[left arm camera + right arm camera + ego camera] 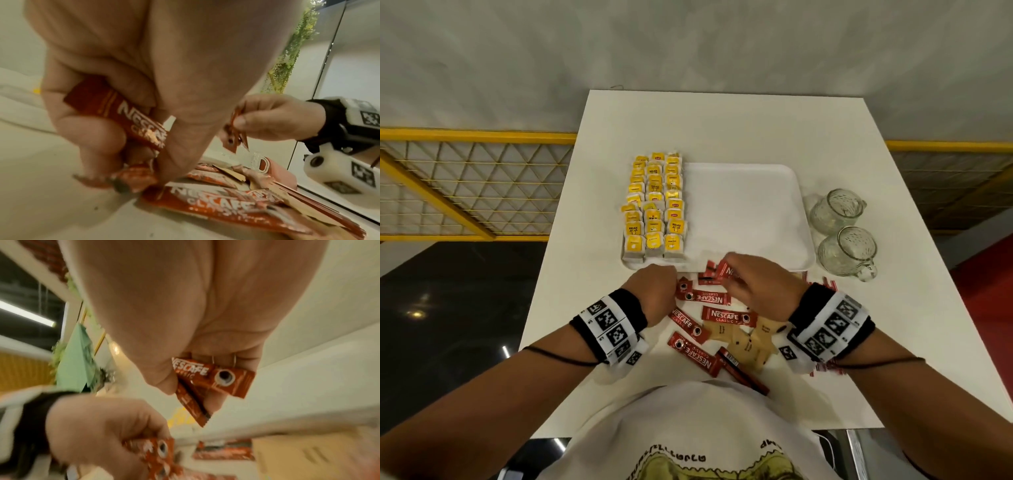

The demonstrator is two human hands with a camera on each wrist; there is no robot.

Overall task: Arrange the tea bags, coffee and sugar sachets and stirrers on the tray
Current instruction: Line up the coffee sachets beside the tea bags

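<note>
A white tray (750, 212) lies mid-table, with three rows of yellow tea bags (654, 205) filling its left side. Just in front of the tray, my left hand (654, 284) curls round a red coffee sachet (123, 112) and touches another one on the table. My right hand (750, 281) pinches two or three red coffee sachets (213, 378) above the table. More red coffee sachets (726, 317) and brown sugar sachets (750, 342) lie scattered between my wrists. Red-and-white sachets (828, 284) peek out by my right wrist.
Two upturned glass mugs (835, 212) stand to the right of the tray, the nearer one (849, 253) close to my right wrist. The tray's right two thirds are bare. The white table (722, 126) ends just behind my forearms.
</note>
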